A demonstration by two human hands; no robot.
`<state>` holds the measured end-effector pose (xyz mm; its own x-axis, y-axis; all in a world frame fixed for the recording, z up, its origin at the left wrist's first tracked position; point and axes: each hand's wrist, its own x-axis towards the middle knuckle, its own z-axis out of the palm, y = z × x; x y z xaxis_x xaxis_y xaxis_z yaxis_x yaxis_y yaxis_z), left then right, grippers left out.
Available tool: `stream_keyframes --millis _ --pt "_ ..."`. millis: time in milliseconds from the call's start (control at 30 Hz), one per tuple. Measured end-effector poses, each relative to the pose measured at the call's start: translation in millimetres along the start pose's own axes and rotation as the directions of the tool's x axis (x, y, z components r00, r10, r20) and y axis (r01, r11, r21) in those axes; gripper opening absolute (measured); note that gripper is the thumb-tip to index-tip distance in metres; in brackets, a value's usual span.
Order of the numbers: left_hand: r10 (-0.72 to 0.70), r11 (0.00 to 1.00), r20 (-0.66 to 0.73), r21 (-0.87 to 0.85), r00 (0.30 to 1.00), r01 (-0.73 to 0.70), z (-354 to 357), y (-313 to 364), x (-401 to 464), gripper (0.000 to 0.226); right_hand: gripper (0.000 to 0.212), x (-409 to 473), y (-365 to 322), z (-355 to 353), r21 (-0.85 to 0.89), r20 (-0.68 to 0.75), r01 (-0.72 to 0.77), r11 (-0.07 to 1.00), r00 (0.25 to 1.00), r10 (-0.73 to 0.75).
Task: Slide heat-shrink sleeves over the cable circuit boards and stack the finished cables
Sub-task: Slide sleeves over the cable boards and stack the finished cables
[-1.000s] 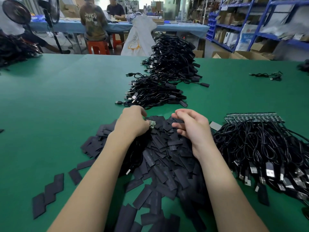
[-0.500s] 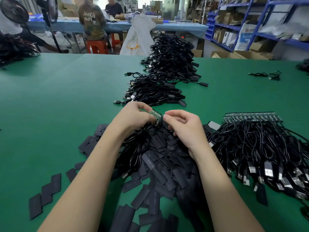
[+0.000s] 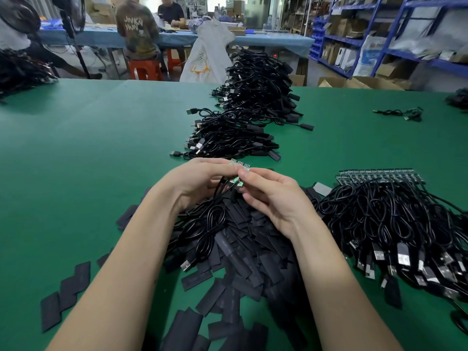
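Observation:
Small green circuit boards [image 3: 239, 166] on black cables are held up between both hands above a heap of flat black heat-shrink sleeves [image 3: 243, 247]. My left hand [image 3: 200, 181] grips the boards and their cables from the left. My right hand [image 3: 268, 196] pinches the boards from the right with thumb and fingers. The held cables [image 3: 205, 224] hang down onto the sleeve heap. A bundle of unsleeved cables [image 3: 395, 224] lies to the right, its bare boards [image 3: 379, 174] lined up at the far edge. Sleeved cables [image 3: 243, 115] are stacked in a long pile beyond my hands.
The green table [image 3: 88, 160] spreads wide on the left. Loose sleeves [image 3: 65, 295] lie at the lower left. A single cable [image 3: 402, 114] lies far right. People sit at a blue table [image 3: 253, 40] behind, with shelving [image 3: 379, 34] at the right.
Both hands have lifted from the sleeve heap and come together, raising the green boards with their cables into view between the fingers.

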<state>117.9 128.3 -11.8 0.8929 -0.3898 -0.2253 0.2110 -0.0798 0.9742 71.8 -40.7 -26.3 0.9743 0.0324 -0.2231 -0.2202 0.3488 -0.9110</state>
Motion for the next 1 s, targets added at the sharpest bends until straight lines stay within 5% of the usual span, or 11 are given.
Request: stream_keyframes --millis 233,367,500,567,667,767,1000 --pt "-0.057 0.998 0.08 -0.009 0.995 0.058 -3 2 -3 0.032 0.014 -1 1 5 0.211 0.073 -0.164 0.964 0.986 0.152" --pt "-0.081 0.989 0.083 -0.118 0.993 0.09 -4 2 -4 0.02 0.032 -2 0 8 0.272 0.109 -0.198 0.942 0.979 0.175" --pt "-0.09 0.946 0.099 -0.303 0.991 0.116 -3 3 -3 0.007 0.015 -2 -1 9 0.314 0.153 -0.202 0.928 0.975 0.161" --pt "-0.062 0.968 0.086 -0.238 0.994 0.081 -7 4 -2 0.009 0.014 -2 -2 8 0.254 0.137 -0.151 0.955 0.983 0.119" --pt "-0.009 0.999 -0.162 0.034 0.987 0.015 -12 -2 4 0.016 0.02 -3 -6 4 0.141 0.095 -0.1 0.985 0.992 0.087" --pt "0.11 0.982 -0.451 0.186 0.886 -0.028 -13 -11 13 0.013 0.021 -5 -12 -5 0.086 0.112 -0.081 0.993 0.991 0.071" --pt "0.259 0.924 -0.62 0.382 0.74 -0.003 -16 -18 14 0.018 0.004 -11 -19 -15 0.072 0.221 -0.086 0.994 0.973 0.068"
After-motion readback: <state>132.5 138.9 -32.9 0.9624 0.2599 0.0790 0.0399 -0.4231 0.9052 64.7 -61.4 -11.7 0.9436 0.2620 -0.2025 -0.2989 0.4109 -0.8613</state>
